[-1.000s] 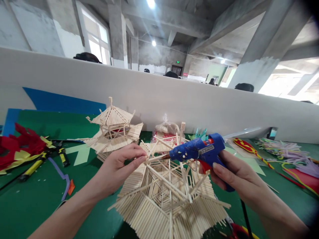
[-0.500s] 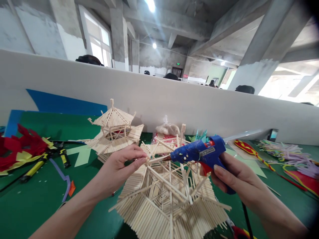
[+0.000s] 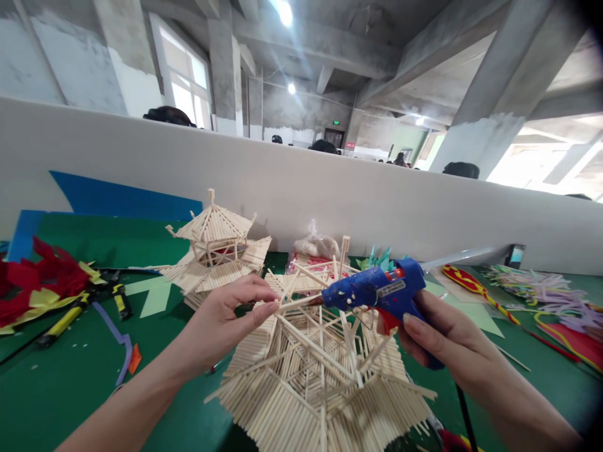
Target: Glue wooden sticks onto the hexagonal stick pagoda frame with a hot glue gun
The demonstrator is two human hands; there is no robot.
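Surface (image 3: 40,405), mostly bare at near left, carried the broad stick framework (image 3: 313,376). Right fingers (image 3: 417,326) grasped the blue glue gun (image 3: 372,289); left fingers (image 3: 264,313) pinched a thin stick (image 3: 298,304) over the framework's rear, its other end near the nozzle (image 3: 315,301).

The view had tilted slightly upward: the curved red handle (image 3: 451,441) below the right hand's (image 3: 445,329) fingers had sunk lower, and a small, slender red item (image 3: 214,367) had emerged below the left hand's (image 3: 230,314) fingers.
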